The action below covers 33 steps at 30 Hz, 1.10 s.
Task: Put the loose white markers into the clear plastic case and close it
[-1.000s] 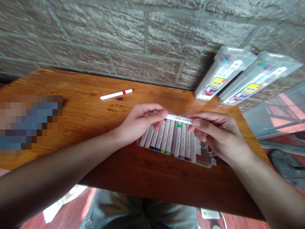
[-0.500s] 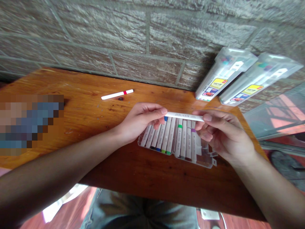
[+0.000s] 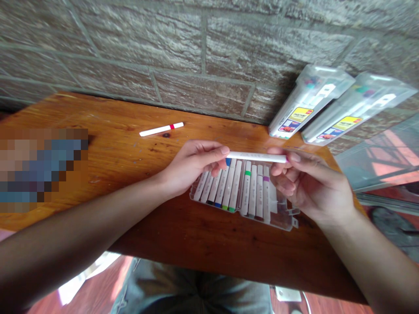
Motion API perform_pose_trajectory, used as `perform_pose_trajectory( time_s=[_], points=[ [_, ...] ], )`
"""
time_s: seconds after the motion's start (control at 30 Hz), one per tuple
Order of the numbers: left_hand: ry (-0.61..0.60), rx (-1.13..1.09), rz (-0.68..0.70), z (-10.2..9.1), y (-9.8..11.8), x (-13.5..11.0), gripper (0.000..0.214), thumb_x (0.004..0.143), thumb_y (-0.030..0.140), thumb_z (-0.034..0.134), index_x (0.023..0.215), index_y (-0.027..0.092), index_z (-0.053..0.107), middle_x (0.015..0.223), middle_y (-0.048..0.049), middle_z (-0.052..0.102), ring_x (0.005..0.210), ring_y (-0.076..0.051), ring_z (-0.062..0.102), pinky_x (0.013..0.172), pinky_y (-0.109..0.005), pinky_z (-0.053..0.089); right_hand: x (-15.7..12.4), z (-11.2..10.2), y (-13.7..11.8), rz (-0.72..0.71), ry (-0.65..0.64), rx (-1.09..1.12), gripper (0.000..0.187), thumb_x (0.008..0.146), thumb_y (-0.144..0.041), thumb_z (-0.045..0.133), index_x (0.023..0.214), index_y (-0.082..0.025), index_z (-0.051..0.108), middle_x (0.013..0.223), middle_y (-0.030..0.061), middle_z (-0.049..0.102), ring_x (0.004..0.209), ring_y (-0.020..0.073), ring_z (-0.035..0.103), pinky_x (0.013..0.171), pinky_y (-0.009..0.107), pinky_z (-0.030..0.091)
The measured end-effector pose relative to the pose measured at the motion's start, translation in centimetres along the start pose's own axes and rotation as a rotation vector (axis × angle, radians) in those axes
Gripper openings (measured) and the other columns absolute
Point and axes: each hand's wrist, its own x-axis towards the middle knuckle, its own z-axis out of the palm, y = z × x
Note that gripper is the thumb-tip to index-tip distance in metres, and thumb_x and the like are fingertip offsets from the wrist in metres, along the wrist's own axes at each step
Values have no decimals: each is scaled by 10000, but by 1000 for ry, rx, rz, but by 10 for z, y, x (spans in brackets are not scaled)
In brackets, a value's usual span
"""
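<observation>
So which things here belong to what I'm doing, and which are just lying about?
Likely in use: white marker, gripped by left hand and right hand; open marker case beneath.

Seemingly lying about: loose red-banded marker; labelled clear case; similar case beside it.

L hand [image 3: 193, 169] & R hand [image 3: 316, 187] hold one white pen [image 3: 257, 156] betw. them, above open clear case [image 3: 281, 220] w/ more pens [image 3: 235, 185]. Red-banded pen [image 3: 157, 130] lies on counter [image 3: 203, 237] nr. the wall [image 3: 176, 48].
</observation>
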Motion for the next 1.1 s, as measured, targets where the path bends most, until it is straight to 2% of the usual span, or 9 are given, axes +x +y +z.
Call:
perform_pose_trajectory(
  time_s=[0.3, 0.63, 0.77, 0.9, 1.1],
  points=[
    [33, 12, -16, 1, 2, 0, 323, 845, 391, 843, 698, 137, 710, 688, -4, 657, 573, -79, 533, 569, -220, 412, 0, -1, 0, -26, -39, -37, 233, 757, -395, 914, 954, -277, 879, 708, 14, 782, 431, 102, 521, 370, 260, 402],
    [34, 28, -4, 1, 2, 0, 350, 857, 425, 841, 698, 136, 724, 685, -14, 690, 563, -75, 535, 555, -210, 400, 3, 0, 0, -33, -5, -21, 279, 692, -397, 964, 928, -273, 884, 704, -4, 790, 427, 78, 509, 379, 236, 408],
    [27, 27, 1, 1, 2, 0, 345, 881, 416, 821, 703, 135, 731, 691, -15, 690, 568, -72, 538, 556, -204, 401, 2, -1, 0, -48, -15, -29, 252, 726, -396, 939, 945, -289, 880, 716, -1, 791, 429, 88, 508, 372, 243, 406],
    [25, 28, 1, 0, 1, 0, 341, 901, 414, 800, 713, 137, 735, 708, -20, 700, 570, -71, 538, 555, -203, 403, 1, -2, 0, -58, -22, -46, 223, 761, -384, 912, 970, -317, 872, 734, 7, 796, 458, 113, 546, 370, 250, 420],
    [36, 44, -1, 0, 1, 0, 345, 896, 427, 799, 712, 141, 733, 709, -24, 699, 569, -77, 535, 558, -209, 412, 2, -2, -2, -39, -29, -31, 283, 714, -394, 954, 977, -328, 873, 766, -1, 820, 480, 115, 610, 387, 229, 465]
  ],
)
